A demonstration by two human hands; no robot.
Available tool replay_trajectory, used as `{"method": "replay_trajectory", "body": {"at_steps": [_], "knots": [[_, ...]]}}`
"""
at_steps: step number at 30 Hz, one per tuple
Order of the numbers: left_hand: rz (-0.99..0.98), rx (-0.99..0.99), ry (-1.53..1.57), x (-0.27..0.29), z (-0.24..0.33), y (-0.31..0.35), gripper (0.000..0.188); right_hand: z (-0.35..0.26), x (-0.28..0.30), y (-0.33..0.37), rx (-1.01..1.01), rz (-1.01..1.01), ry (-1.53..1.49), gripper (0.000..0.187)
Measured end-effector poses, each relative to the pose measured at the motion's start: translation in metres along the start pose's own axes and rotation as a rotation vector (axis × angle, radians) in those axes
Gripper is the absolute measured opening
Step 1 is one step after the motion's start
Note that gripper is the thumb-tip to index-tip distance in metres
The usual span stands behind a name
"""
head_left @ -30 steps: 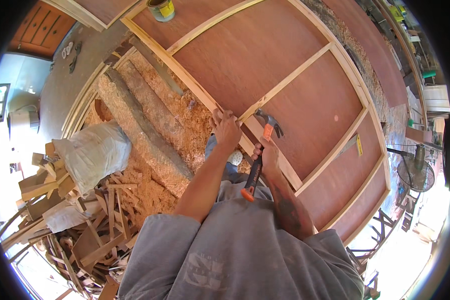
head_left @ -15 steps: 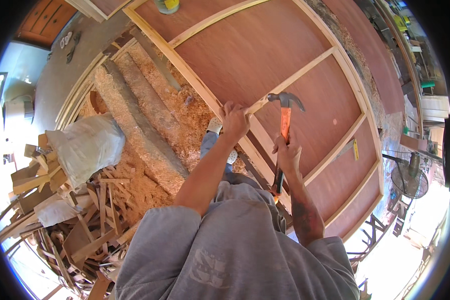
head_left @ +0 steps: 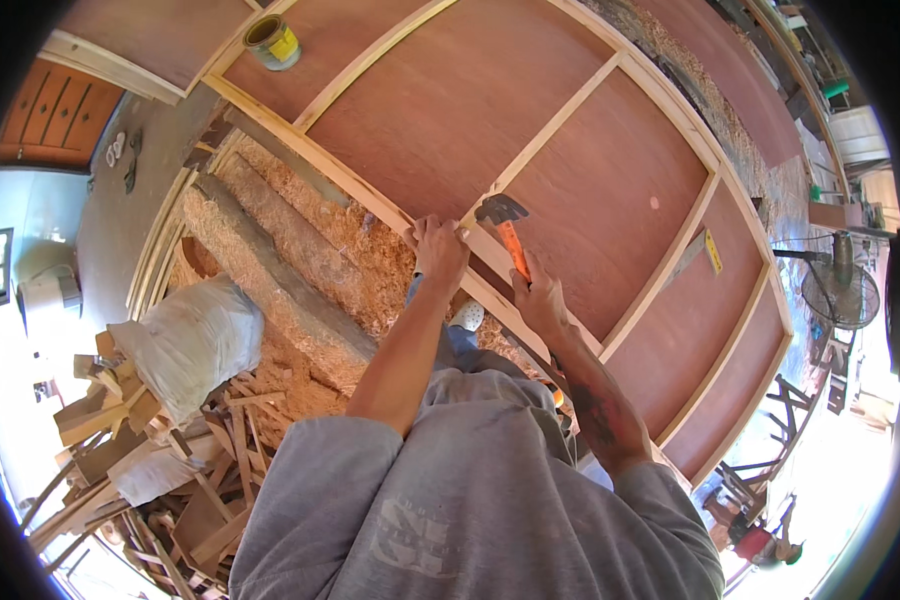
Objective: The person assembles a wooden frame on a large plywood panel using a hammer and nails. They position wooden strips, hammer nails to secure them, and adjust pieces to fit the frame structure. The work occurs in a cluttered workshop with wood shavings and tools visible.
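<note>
A claw hammer (head_left: pixel 512 246) with a black head and orange handle is in my right hand (head_left: pixel 542 300), fingers wrapped round the handle. Its head hangs just right of my left hand (head_left: pixel 438 252), over the joint where a crossbar (head_left: pixel 557 130) meets the near rail (head_left: pixel 350 176) of a wooden frame. My left hand rests on that rail, fingers curled and drawn together; whether a small thing is pinched in them is hidden. Reddish-brown panel (head_left: pixel 420 110) fills the spaces between the pale frame strips.
An open can (head_left: pixel 272 42) stands on the panel's far left. A yellow-marked tool (head_left: pixel 712 252) lies on the right part. Shavings and a log (head_left: pixel 280 270) cover the ground at left, near a plastic bag (head_left: pixel 195 345) and scrap wood (head_left: pixel 210 510). A fan (head_left: pixel 840 290) and a person (head_left: pixel 755 540) are at right.
The hammer has moved left and its head now sits closer to my left hand, its handle tilted. My view has shifted, bringing the can and a person at lower right into sight.
</note>
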State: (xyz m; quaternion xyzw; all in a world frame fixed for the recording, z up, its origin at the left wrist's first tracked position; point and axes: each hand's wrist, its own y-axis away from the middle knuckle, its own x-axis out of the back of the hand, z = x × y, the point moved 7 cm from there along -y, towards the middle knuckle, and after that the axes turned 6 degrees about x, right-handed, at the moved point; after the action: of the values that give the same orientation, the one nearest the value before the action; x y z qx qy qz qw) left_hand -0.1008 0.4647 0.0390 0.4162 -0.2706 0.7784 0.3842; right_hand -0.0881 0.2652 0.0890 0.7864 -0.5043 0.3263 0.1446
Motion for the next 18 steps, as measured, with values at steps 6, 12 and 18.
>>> {"method": "replay_trajectory", "body": {"at_steps": [6,12,18], "knots": [[-0.215,0.135,0.055,-0.006,-0.022,-0.010,0.015,-0.016,0.007,0.014,-0.083,0.058,-0.137,0.035],[-0.659,0.113,-0.149,-0.012,-0.024,-0.045,0.021,0.004,-0.029,0.038,-0.666,0.063,-0.761,0.019],[-0.608,0.123,-0.229,-0.014,-0.011,-0.051,0.021,-0.004,-0.032,0.031,-0.581,0.103,-0.578,0.017]]}}
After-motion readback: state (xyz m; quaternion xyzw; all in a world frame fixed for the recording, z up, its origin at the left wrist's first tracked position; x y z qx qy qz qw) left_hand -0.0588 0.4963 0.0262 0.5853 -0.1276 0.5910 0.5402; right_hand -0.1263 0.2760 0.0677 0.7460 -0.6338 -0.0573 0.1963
